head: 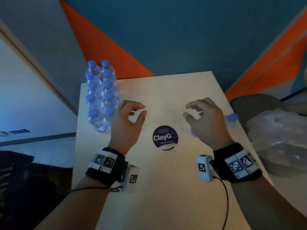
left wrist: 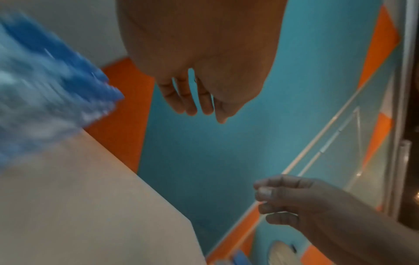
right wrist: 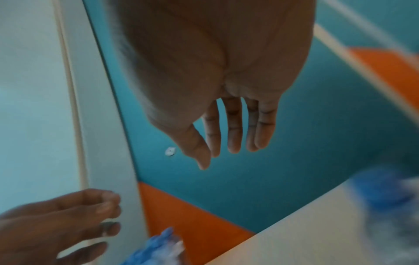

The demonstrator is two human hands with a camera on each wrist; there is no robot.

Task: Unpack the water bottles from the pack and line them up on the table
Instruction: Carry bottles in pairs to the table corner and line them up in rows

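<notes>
Standing in two rows of five on worktop (head: pixel 166 100) left edge: ten water bottles (head: pixel 101 95). Hovering empty, fingers loosely curled and apart: left hand (head: pixel 127 123), right hand (head: pixel 207 122). Lying behind right hand: further bottle (head: pixel 231 119).

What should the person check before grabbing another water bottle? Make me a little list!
1. Left hand free: ok, holds nothing.
2. Right hand free: ok, holds nothing.
3. Lined-up bottles standing: ok, two upright rows along the table's left edge.
4. Room for more: ok, bare tabletop around the round sticker.
5. Next bottle reachable: cannot tell, mostly hidden behind the right hand.
</notes>
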